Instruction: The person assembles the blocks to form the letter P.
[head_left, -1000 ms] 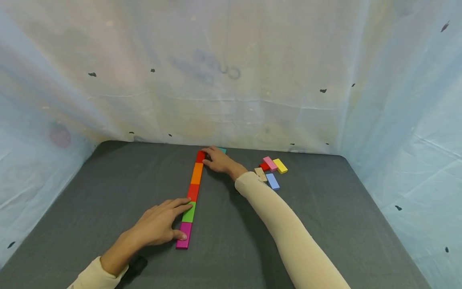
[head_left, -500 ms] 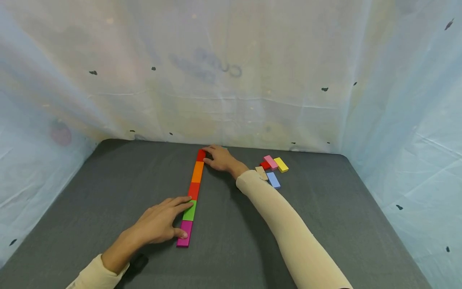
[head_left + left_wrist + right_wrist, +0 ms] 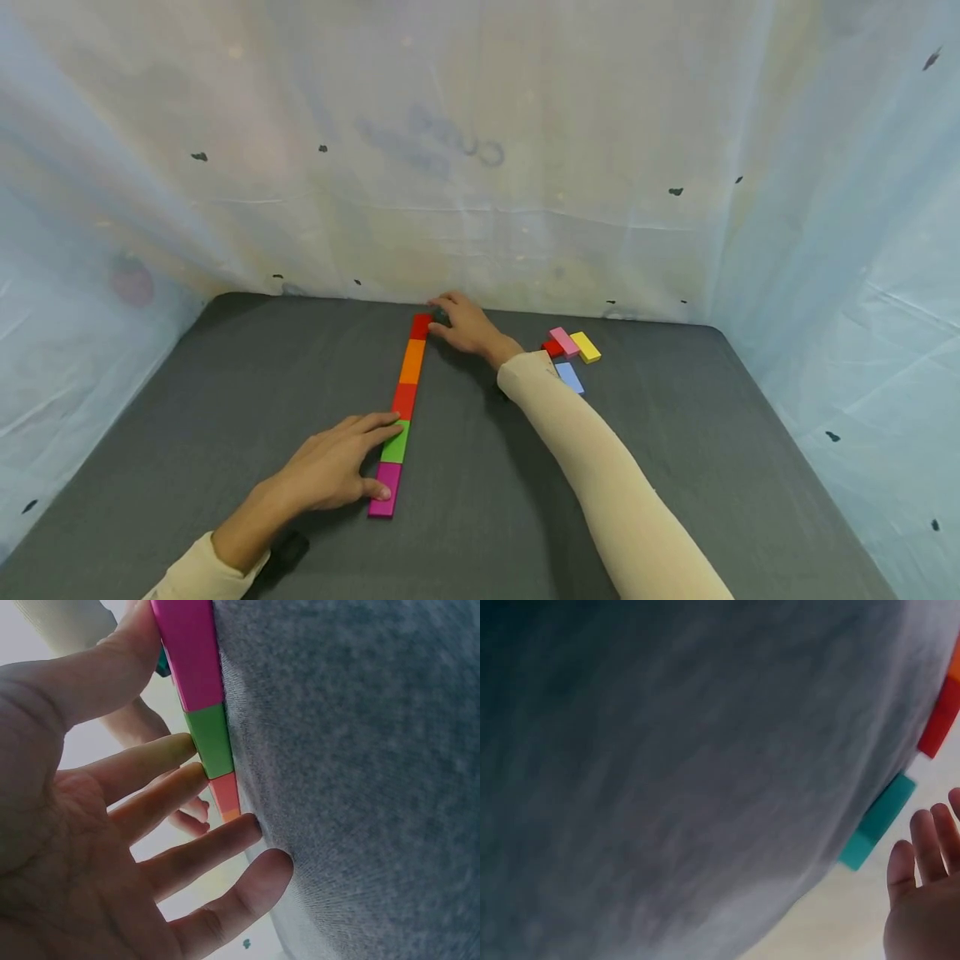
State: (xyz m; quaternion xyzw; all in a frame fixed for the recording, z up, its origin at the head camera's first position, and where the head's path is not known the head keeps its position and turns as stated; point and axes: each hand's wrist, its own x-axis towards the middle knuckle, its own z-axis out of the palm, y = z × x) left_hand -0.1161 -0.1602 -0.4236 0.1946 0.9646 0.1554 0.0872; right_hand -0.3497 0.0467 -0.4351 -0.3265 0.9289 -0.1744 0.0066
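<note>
A straight row of coloured blocks (image 3: 405,400) runs down the middle of a grey worktop (image 3: 225,392), from near the back edge toward the person. The left hand (image 3: 330,471) lies flat with straight fingers (image 3: 161,754) against the near end, thumb touching the magenta block (image 3: 384,490), fingertips on the green block (image 3: 394,442). The right hand (image 3: 465,325), fingers relaxed and holding nothing, rests at the far red block (image 3: 421,326); a teal block (image 3: 876,821) lies just beyond. Loose blocks (image 3: 570,354) cluster to the right. Bare grey surface spreads on both sides.
</note>
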